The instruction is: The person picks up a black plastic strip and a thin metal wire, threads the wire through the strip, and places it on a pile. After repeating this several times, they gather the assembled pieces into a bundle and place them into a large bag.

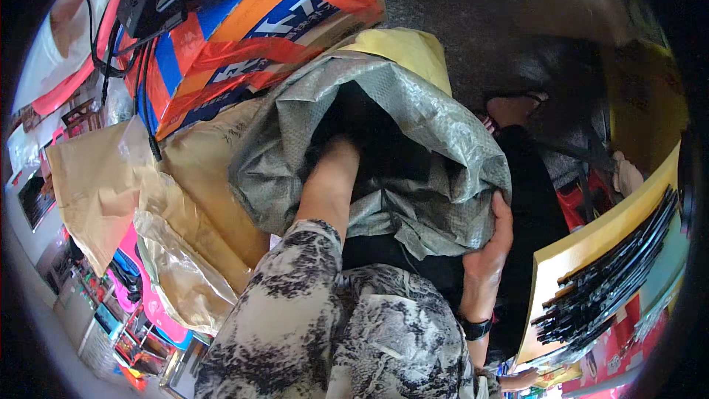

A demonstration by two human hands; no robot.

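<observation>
A grey-green woven sack [436,144] gapes in front of me, its dark inside facing up toward me. My left forearm [330,185] goes into its mouth, and the hand itself is hidden in the dark. At the sack's right edge my right hand [489,247] is closed on the rim, thumb outside, with the other fingers mostly hidden behind the fabric. What lies inside the sack is too dark to make out.
A blue and orange carton [251,44] with red tape stands behind the sack at left. Brown paper packaging [111,185] lies left. A yellow bag [410,52] shows behind the sack. At right, a box [554,270] holds thin black rods. A sandalled foot [513,109] is far right.
</observation>
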